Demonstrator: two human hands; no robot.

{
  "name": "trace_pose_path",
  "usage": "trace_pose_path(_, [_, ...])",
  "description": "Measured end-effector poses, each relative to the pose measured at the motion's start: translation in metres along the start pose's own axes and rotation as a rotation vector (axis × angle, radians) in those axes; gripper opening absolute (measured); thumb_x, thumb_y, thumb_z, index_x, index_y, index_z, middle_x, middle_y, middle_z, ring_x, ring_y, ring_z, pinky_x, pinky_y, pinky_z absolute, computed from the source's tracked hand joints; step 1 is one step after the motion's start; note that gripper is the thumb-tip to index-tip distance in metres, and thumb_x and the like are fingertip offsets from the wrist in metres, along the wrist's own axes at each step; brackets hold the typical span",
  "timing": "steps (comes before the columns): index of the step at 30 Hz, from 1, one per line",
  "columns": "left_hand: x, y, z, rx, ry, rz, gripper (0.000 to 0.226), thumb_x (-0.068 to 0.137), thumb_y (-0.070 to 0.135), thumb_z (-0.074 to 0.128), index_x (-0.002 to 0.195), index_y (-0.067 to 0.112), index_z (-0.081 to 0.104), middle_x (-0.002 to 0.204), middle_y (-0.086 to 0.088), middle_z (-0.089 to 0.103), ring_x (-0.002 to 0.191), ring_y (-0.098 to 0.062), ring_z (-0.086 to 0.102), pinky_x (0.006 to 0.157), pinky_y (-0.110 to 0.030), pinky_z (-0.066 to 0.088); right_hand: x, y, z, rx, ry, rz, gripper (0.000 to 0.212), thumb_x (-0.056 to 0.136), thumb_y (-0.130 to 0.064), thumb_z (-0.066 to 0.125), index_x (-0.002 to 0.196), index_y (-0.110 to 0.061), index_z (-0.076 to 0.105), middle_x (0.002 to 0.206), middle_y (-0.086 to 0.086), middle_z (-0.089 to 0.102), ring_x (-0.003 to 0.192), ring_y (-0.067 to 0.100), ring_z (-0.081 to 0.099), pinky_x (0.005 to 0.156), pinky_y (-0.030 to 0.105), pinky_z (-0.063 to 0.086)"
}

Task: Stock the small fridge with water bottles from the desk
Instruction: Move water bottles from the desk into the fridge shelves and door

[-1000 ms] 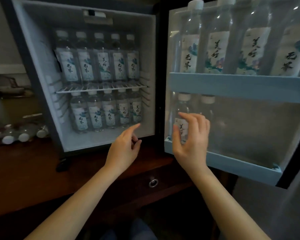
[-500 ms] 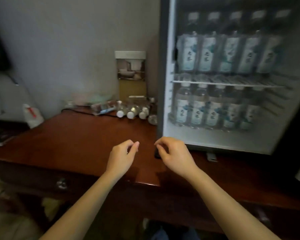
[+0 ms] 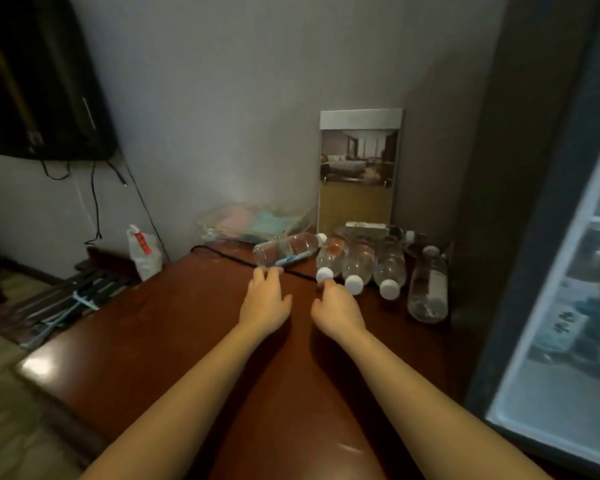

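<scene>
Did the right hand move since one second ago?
Yes. The right hand has left the door shelf of the small white-lined fridge and gone leftward, past its cabinet, to the clear plastic water bottles lying on the reddish-brown wooden desk.

Dim, seemingly motion-blurred, edges warped

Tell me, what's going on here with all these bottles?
A person is stocking an open fridge with water bottles that lie on the desk. Both bare hands are stretched toward them: the left hand is near a crosswise bottle, and the right hand is close to another's white cap. Neither hand holds a bottle yet. The fridge already has bottles inside.
</scene>
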State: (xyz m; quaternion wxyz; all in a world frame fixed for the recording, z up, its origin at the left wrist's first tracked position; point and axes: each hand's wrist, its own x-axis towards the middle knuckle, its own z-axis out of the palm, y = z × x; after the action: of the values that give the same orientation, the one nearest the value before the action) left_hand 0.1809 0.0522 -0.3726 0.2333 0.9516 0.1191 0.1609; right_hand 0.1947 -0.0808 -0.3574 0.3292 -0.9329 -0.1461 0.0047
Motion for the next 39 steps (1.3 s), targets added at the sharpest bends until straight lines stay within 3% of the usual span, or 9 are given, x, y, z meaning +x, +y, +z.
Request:
trace_pose_path(6, [0.099, -0.018, 0.017, 0.309, 0.052, 0.009, 0.059, 0.088, 0.020, 0.055, 0.141, 0.012, 0.029, 0.150, -0.018, 0.020, 0.137, -0.037, 0.020, 0.110, -0.046, 0.026, 0.065, -0.015, 0.035, 0.166, -0.054, -0.040, 0.046, 0.090, -0.008, 0.042, 0.136, -0.007, 0.040, 0.119, 0.018, 0.060, 0.100, 0.030, 0.057, 0.074, 0.034, 0.044])
trace_pose_path(10, [0.130, -0.028, 0.027, 0.463, 0.120, 0.084, 0.056, 0.086, 0.040, 0.058, 0.128, 0.008, 0.040, 0.126, -0.017, 0.048, 0.122, -0.033, 0.042, 0.099, -0.043, 0.035, 0.080, -0.011, 0.044, 0.197, -0.020, -0.044, 0.044, 0.087, -0.005, 0.043, 0.130, -0.005, 0.044, 0.113, 0.016, 0.061, 0.102, 0.033, 0.058, 0.075, 0.034, 0.046])
trace_pose_path(14, [0.130, -0.037, 0.023, 0.491, 0.162, 0.136, 0.055, 0.084, 0.046, 0.060, 0.117, 0.004, 0.046, 0.116, -0.017, 0.055, 0.109, -0.034, 0.051, 0.088, -0.040, 0.041, 0.077, -0.008, 0.048, 0.232, -0.019, -0.043, 0.045, 0.087, -0.004, 0.041, 0.132, -0.008, 0.043, 0.109, 0.016, 0.063, 0.100, 0.033, 0.058, 0.074, 0.034, 0.046])
trace_pose_path(19, [0.085, -0.055, 0.001, 0.168, 0.171, 0.037, 0.052, 0.078, 0.050, 0.064, 0.104, 0.006, 0.053, 0.107, -0.017, 0.062, 0.099, -0.037, 0.058, 0.077, -0.039, 0.044, 0.056, -0.015, 0.040, 0.312, -0.025, -0.015, 0.042, 0.090, -0.007, 0.040, 0.132, -0.011, 0.045, 0.121, 0.015, 0.059, 0.115, 0.033, 0.053, 0.091, 0.033, 0.042])
trace_pose_path(24, [0.018, -0.065, -0.030, -0.129, 0.078, -0.093, 0.049, 0.079, 0.047, 0.067, 0.115, 0.016, 0.057, 0.109, -0.005, 0.066, 0.097, -0.025, 0.062, 0.078, -0.032, 0.047, 0.013, -0.021, 0.039, 0.373, -0.099, 0.026, 0.048, 0.093, -0.012, 0.046, 0.140, -0.009, 0.038, 0.132, 0.011, 0.055, 0.125, 0.025, 0.049, 0.101, 0.028, 0.036])
trace_pose_path(29, [-0.056, -0.071, -0.039, -0.588, 0.054, -0.144, 0.028, 0.087, 0.030, 0.063, 0.109, 0.014, 0.059, 0.102, -0.003, 0.067, 0.079, -0.004, 0.062, 0.059, -0.008, 0.044, -0.037, -0.030, 0.036, 0.539, -0.208, 0.046, 0.065, 0.093, -0.024, 0.055, 0.148, -0.009, 0.021, 0.139, 0.008, 0.049, 0.126, 0.019, 0.048, 0.106, 0.028, 0.037])
trace_pose_path(34, [-0.121, -0.054, -0.048, -0.693, -0.061, -0.105, 0.023, 0.088, 0.033, 0.061, 0.104, 0.016, 0.060, 0.096, 0.003, 0.069, 0.086, -0.011, 0.066, 0.067, -0.017, 0.048, -0.091, -0.036, 0.022, 0.771, -0.278, -0.033, 0.052, 0.091, -0.012, 0.058, 0.136, -0.022, 0.035, 0.126, 0.000, 0.056, 0.111, 0.014, 0.057, 0.092, 0.022, 0.047])
trace_pose_path(36, [-0.145, -0.041, -0.052, -0.717, -0.134, -0.066, 0.029, 0.086, 0.040, 0.062, 0.105, 0.018, 0.060, 0.095, 0.003, 0.069, 0.088, -0.012, 0.067, 0.070, -0.018, 0.050, -0.113, -0.033, 0.015, 0.838, -0.289, -0.038, 0.045, 0.089, -0.009, 0.061, 0.129, -0.014, 0.042, 0.120, 0.002, 0.060, 0.103, 0.013, 0.062, 0.083, 0.018, 0.052])
trace_pose_path(39, [-0.185, -0.022, -0.053, -0.806, -0.253, -0.014, 0.041, 0.083, 0.051, 0.059, 0.113, 0.023, 0.057, 0.105, 0.001, 0.070, 0.095, -0.012, 0.068, 0.084, -0.032, 0.055, -0.151, -0.018, 0.002, 0.885, -0.279, -0.005, 0.055, 0.085, -0.016, 0.067, 0.133, -0.015, 0.040, 0.122, 0.006, 0.062, 0.109, 0.018, 0.062, 0.095, 0.034, 0.051])
